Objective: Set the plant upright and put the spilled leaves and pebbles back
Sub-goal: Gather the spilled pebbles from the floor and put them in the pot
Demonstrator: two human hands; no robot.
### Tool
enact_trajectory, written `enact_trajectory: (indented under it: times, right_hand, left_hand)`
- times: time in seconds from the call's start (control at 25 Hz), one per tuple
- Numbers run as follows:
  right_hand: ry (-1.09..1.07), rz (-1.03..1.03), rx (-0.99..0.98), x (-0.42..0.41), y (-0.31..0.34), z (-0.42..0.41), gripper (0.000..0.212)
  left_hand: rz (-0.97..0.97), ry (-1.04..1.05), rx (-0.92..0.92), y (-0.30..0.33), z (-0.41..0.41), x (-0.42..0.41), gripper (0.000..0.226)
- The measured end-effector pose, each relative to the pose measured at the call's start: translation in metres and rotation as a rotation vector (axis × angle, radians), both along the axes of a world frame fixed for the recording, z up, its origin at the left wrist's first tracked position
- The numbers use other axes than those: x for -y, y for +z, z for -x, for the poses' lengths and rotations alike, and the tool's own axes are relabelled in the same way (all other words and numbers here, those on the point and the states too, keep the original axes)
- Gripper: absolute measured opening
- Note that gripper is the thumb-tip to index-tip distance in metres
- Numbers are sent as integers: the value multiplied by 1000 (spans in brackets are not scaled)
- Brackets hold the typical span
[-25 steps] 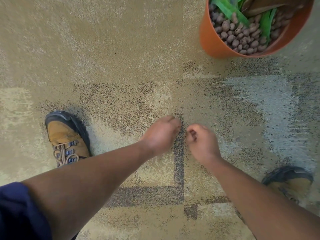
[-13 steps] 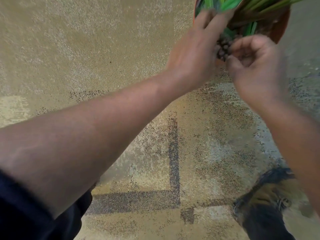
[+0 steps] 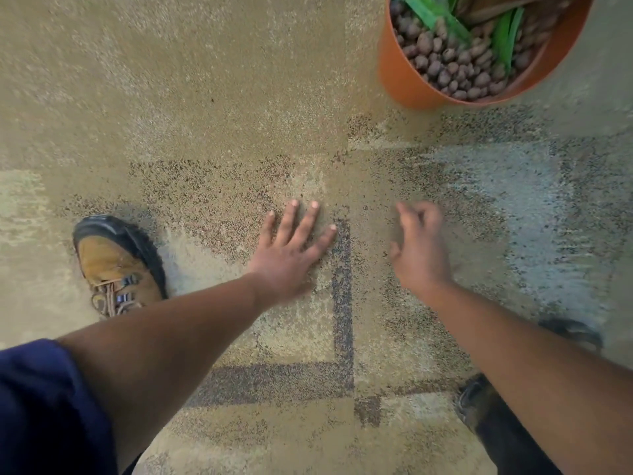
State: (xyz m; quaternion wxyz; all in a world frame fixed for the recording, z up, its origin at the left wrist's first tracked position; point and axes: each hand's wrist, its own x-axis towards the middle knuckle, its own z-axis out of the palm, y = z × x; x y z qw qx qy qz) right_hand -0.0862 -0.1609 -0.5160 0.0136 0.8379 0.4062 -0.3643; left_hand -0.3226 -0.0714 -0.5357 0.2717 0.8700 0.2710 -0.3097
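An orange plant pot [image 3: 400,77] stands upright on the carpet at the top right. Brown clay pebbles [image 3: 445,63] fill it, and green leaves [image 3: 503,32] rise from them. My left hand [image 3: 291,252] lies low over the carpet in the middle of the view, fingers spread, holding nothing. My right hand [image 3: 419,248] hovers beside it to the right, fingers loosely curled and apart; nothing shows in it. Both hands are well below the pot. I see no loose pebbles or leaves on the carpet around them.
Patterned beige and grey carpet [image 3: 205,97] covers the floor. My left boot [image 3: 116,265], tan with a black toe, stands at the left. My right shoe [image 3: 486,406] shows at the lower right, partly hidden by my forearm.
Half a second ago both hands were up at the pot's rim over the pebbles. They have come back down to the carpet, and the left hand has opened flat.
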Motion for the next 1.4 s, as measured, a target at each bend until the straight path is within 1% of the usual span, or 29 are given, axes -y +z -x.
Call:
enact_trajectory:
  times: [0.08, 0.12, 0.2, 0.24, 0.32, 0.48, 0.52, 0.6, 0.72, 0.76, 0.84, 0.88, 0.92, 0.96, 1.04, 1.12, 1.16, 1.2, 1.24, 1.32, 1.36, 1.4]
  right_hand:
    - [136, -7, -23, 8, 0, 23, 72]
    - [164, 9, -42, 11, 0, 31, 70]
    - [177, 32, -63, 17, -1, 43, 69]
    - [164, 34, -64, 20, -1, 47, 69]
    - [119, 24, -90, 23, -1, 50, 69]
    - [-40, 47, -232, 23, 3, 58, 70]
    - [-68, 56, -233, 21, 3, 59, 69]
    - [-140, 82, -241, 15, 2, 61, 65]
    - [-293, 112, -308, 3, 2, 58, 53]
    - [-342, 119, -337, -1, 3, 56, 48]
    - [-460, 123, -410, -10, 10, 55, 39]
    - [-538, 96, -444, -17, 17, 54, 35]
    - [-616, 33, -458, -25, 25, 52, 33]
    - [-672, -75, -436, -34, 36, 47, 34]
    - [-691, -403, -326, -56, 62, 30, 36]
    - [-626, -732, -226, -81, 89, 5, 32]
    - [-586, -836, -180, -92, 98, -8, 29]
    - [-541, -885, -140, -101, 103, -20, 27]
    - [-499, -889, -111, -111, 105, -32, 25]
    - [-437, -836, -83, -122, 102, -51, 25]
    - [-412, -815, -54, -123, 97, -56, 26]
    - [-388, -818, -28, -121, 91, -58, 26]
  left_hand:
    - [47, -138, 2, 3, 7, 18, 123]
    - [69, -192, -2, 5, 12, 25, 123]
    - [87, -262, 4, 7, 17, 33, 122]
    - [84, -265, 10, 8, 17, 36, 120]
    - [68, -216, 47, 9, 13, 38, 112]
    - [61, -127, 165, 13, -10, 32, 91]
    - [48, -79, 202, 14, -18, 29, 84]
    - [57, 4, 260, 14, -36, 20, 63]
    - [139, 107, 256, 15, -60, -1, 30]
    - [157, 141, 230, 16, -65, -6, 24]
    - [182, 200, 170, 21, -74, -13, 18]
    - [212, 267, 160, 27, -78, -16, 18]
    - [249, 363, 187, 36, -84, -20, 18]
    - [268, 461, 267, 48, -91, -26, 17]
    - [204, 603, 528, 79, -109, -49, 14]
    - [81, 658, 836, 109, -132, -82, 13]
    - [31, 650, 950, 117, -145, -100, 14]
    - [-4, 638, 999, 126, -158, -117, 15]
    - [-10, 615, 981, 131, -169, -133, 16]
    - [-36, 536, 804, 128, -184, -153, 24]
    - [-65, 522, 758, 122, -185, -155, 28]
    - [-84, 541, 782, 117, -181, -152, 30]
